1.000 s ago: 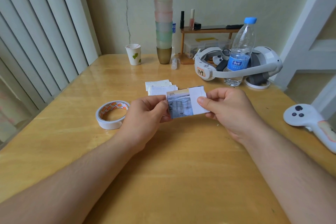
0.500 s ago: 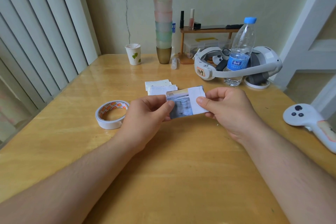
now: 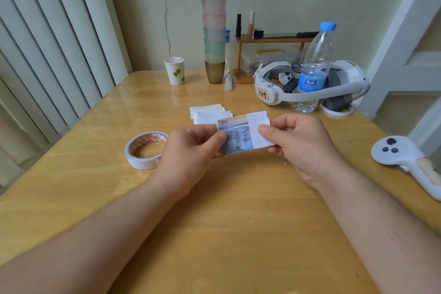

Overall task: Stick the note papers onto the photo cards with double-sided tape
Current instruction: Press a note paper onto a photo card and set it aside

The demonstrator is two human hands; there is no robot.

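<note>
Photo card [image 3: 237,136] pinched between left hand [image 3: 191,150]; right hand [image 3: 300,143]

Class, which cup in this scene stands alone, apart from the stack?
The white paper cup with green leaves, left of the stacked cups, stands alone.

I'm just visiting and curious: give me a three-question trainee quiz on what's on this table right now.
1. True or false: the tape roll lies flat on the table, untouched.
2. Which hand pinches the white note paper? A left hand B right hand C neither
3. Fill in: the photo card is held above the table in front of a ____ of loose papers.

Key: 1 true; 2 B; 3 pile
</note>
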